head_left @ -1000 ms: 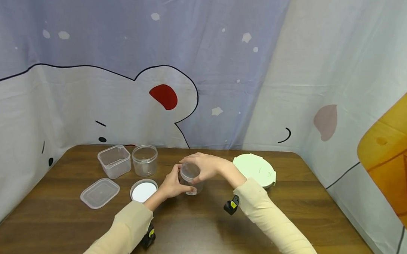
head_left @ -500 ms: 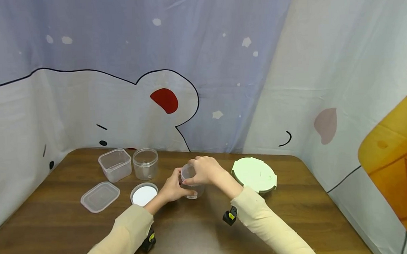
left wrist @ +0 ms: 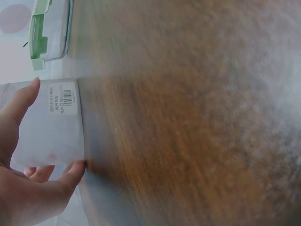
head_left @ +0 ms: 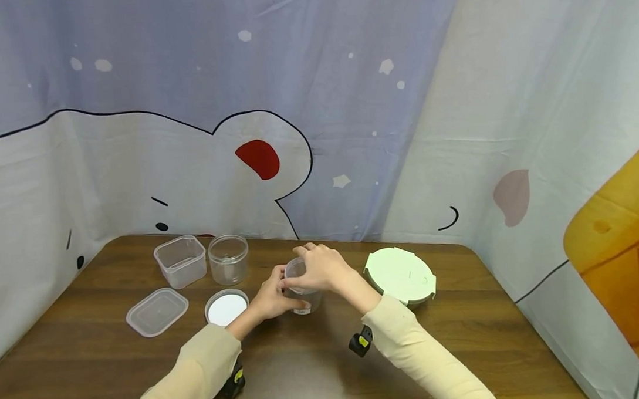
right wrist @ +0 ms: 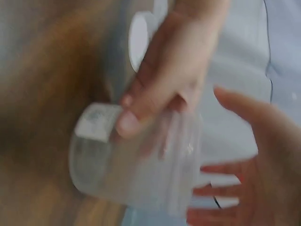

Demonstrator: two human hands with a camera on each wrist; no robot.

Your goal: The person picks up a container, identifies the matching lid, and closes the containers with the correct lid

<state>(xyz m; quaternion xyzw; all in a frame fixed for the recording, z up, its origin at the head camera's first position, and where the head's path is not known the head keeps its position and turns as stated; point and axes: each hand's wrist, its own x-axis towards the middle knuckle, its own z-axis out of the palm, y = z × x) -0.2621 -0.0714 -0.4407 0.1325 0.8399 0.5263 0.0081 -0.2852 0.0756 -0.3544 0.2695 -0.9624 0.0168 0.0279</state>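
— At the near side of the worktop (head_left: 283, 365), what is there?

— Two cream sleeves: the left sleeve (head_left: 198, 368) and the right sleeve (head_left: 427, 351), each with a black wrist camera (head_left: 361, 341) under its cuff.

— And a little farther in?

— On the left, a flat lid (head_left: 157, 312) lies on the wood. Right of it is a round lid (head_left: 227, 309) with a white middle, its near edge partly behind the left arm.

— Where is the clear jar (left wrist: 47, 129)?

— Around the middle, upright between the two hands. I can't tell whether its base touches the wood.

— How do the hands hold it?

— The left hand's (head_left: 272, 295) grip is clamped round its side, the thumb just beside a printed label (left wrist: 63, 99). The right hand (head_left: 322, 267) arches over the top with thumb and fingers spread apart; I can't tell whether its fingertips touch the rim.

— Beyond that?

— To the right, a round container (head_left: 400, 275) with a pale green clip-on lid. At the back left, a second jar (head_left: 229, 270) and a clear box (head_left: 187, 271) stand side by side, mouths up. Farthest off hangs a printed curtain (head_left: 348, 104).
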